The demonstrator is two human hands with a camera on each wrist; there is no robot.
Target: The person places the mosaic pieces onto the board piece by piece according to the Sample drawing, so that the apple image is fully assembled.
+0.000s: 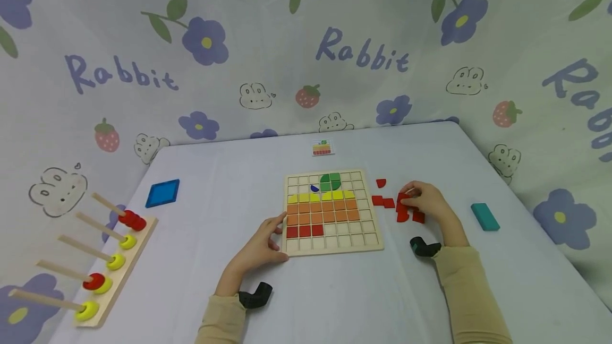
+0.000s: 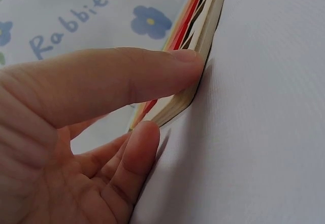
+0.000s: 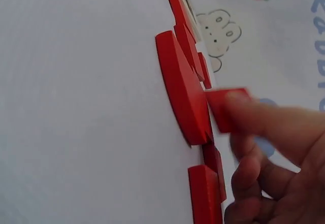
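My left hand point(image 1: 260, 246) rests at the left side of a wooden grid board point(image 1: 354, 227). Its thumb presses the near left corner, and a finger touches the left edge. The board carries two orange rows, a yellow row, green pieces, a small blue piece and red square tiles point(image 1: 304, 231) at the start of a lower row. Right of the board, my right hand point(image 1: 427, 200) pinches a red square tile point(image 3: 228, 107), raised over the loose red pieces. Among these lie a curved red piece point(image 3: 183, 89) and several more squares point(image 1: 418, 217).
A small picture card point(image 1: 322, 147) lies behind the board. On the left stand a blue tray point(image 1: 162, 193) and a peg rack point(image 1: 126, 269) with red and yellow rings. A teal block point(image 1: 485, 216) lies at the far right. Patterned cloth point(image 1: 287, 68) hangs behind the table.
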